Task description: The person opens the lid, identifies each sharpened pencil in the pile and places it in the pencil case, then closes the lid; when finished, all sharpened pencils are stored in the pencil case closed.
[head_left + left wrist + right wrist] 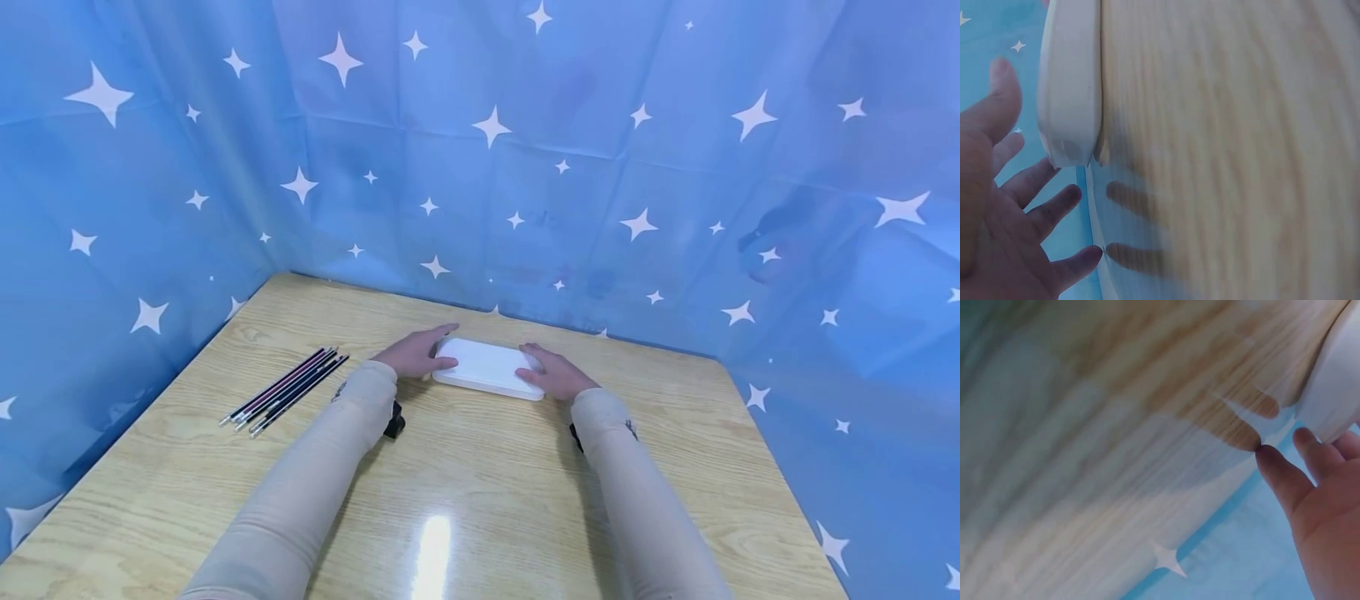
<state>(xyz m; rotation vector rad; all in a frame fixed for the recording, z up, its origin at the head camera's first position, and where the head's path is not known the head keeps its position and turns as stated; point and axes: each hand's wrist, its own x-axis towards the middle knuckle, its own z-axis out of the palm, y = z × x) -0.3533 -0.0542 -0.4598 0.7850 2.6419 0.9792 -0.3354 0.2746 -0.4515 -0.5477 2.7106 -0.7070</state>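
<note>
A white, flat box with rounded corners (487, 367) lies on the wooden table, between the two hands. At its left end is my left hand (415, 353), the thumb over the near corner. The left wrist view shows that hand (1019, 212) with its fingers spread and fairly straight, one fingertip by the end of the box (1072, 81). My right hand (557, 372) is at the right end, thumb over the top. In the right wrist view its fingers (1285, 478) extend near the table beside the box (1335, 381); its thumb is hidden there.
Several dark pencils (288, 390) lie in a loose slanted bundle on the table's left side. A blue curtain with white stars (487, 167) stands behind and at both sides of the wooden table (495, 475).
</note>
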